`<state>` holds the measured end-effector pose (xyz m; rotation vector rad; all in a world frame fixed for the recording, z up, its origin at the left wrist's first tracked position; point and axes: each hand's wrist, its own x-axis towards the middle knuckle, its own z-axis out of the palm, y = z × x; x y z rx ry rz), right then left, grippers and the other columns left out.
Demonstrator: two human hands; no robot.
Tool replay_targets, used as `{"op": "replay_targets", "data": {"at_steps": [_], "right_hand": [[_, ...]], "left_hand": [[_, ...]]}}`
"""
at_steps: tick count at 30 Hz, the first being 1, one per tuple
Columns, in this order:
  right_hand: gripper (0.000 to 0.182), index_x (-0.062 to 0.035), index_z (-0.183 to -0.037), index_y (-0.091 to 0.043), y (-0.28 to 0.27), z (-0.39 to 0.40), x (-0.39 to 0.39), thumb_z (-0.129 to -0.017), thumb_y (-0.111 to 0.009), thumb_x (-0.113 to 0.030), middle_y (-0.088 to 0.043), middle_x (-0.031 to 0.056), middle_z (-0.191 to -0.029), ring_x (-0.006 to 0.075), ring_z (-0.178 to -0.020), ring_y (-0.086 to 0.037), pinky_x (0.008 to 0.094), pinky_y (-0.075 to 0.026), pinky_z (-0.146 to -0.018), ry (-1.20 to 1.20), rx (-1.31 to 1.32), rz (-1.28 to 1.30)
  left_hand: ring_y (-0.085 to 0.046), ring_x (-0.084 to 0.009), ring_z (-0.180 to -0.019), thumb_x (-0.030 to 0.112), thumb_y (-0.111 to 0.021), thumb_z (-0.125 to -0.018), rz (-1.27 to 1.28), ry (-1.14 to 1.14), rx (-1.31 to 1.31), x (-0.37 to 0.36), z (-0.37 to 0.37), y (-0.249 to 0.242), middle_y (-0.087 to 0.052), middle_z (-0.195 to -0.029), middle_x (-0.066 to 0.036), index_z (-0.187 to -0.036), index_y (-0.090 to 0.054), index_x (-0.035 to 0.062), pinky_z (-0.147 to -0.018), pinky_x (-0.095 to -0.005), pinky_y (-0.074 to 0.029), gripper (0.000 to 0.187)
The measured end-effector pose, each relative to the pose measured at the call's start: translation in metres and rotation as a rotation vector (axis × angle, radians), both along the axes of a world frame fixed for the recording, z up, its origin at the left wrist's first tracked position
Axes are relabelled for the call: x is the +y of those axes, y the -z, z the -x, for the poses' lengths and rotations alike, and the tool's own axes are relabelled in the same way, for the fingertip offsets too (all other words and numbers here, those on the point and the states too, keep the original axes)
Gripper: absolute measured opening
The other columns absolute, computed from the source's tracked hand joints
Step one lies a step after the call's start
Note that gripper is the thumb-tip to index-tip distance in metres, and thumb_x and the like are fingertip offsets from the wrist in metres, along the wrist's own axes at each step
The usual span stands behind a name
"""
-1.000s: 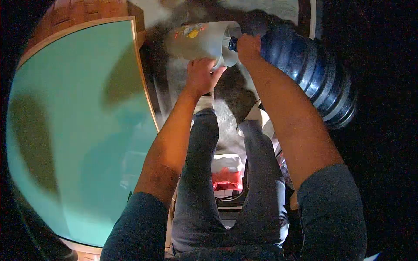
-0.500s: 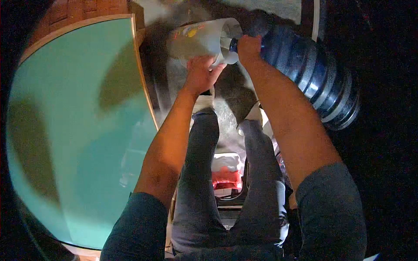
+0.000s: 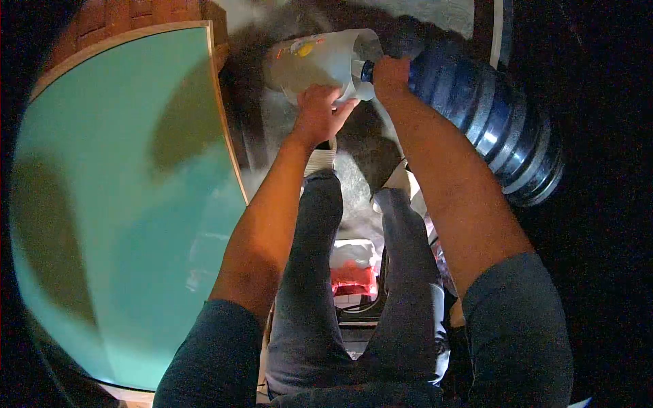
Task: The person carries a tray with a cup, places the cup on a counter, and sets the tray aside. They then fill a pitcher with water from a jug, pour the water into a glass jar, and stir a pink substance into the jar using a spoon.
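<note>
A large blue ribbed water jug [image 3: 493, 119] lies tilted at the upper right, its neck pointing left. My right hand [image 3: 392, 78] is closed around the jug near its neck. The neck reaches the open mouth of a translucent white pitcher [image 3: 309, 66] with a yellow and orange print. Whitish water shows between the jug's mouth and the pitcher's inside. My left hand [image 3: 321, 112] grips the pitcher from its near side, close to the rim, with the thumb toward the opening. Part of the grip on the pitcher is hidden behind the hand.
To the left stands a green-topped table [image 3: 122, 204] with a wooden edge. Below, between my legs, lies a red and white package [image 3: 354, 272]. A grey floor [image 3: 357, 190] shows past my knees; the right side is dark.
The pitcher and my left hand have shifted very slightly to the right. The jug and my right hand stay almost where they were, with both grips kept.
</note>
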<state>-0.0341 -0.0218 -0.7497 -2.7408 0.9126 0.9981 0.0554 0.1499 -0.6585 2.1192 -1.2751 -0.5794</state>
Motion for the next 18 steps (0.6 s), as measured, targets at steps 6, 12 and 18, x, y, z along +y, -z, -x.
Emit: {"op": "replay_targets", "data": {"at_steps": [6, 12, 18], "right_hand": [[0.013, -0.0126, -0.082, -0.073, -0.026, -0.005, 0.007, -0.080, -0.060, -0.017, -0.069, 0.0078, -0.090, 0.0248, -0.086, -0.067, 0.0450, -0.040, -0.083, -0.045, -0.126, 0.096], [0.014, -0.0129, -0.084, -0.073, -0.034, -0.010, 0.003, -0.080, -0.059, -0.016, -0.069, 0.0089, -0.091, 0.0246, -0.087, -0.067, 0.0445, -0.042, -0.081, -0.025, -0.072, 0.071], [0.016, -0.0128, -0.084, -0.073, -0.029, -0.008, 0.001, -0.081, -0.057, -0.013, -0.070, 0.0093, -0.087, 0.0252, -0.084, -0.068, 0.0432, -0.043, -0.078, -0.069, -0.080, 0.071]], "left_hand": [[-0.056, -0.0335, -0.087, 0.044, -0.063, -0.083, -0.188, 0.042, 0.049, -0.005, -0.003, -0.004, -0.062, -0.084, -0.013, -0.084, -0.064, 0.0063, -0.079, -0.0487, -0.036, 0.038], [-0.057, -0.0341, -0.088, 0.045, -0.062, -0.083, -0.110, -0.006, 0.110, -0.008, -0.003, -0.008, -0.064, -0.085, -0.014, -0.083, -0.065, 0.0064, -0.080, -0.0491, -0.037, 0.039], [-0.057, -0.0345, -0.087, 0.042, -0.064, -0.082, -0.151, -0.005, 0.147, -0.012, -0.001, -0.009, -0.064, -0.084, -0.014, -0.080, -0.065, 0.0068, -0.078, -0.0492, -0.038, 0.035]]}}
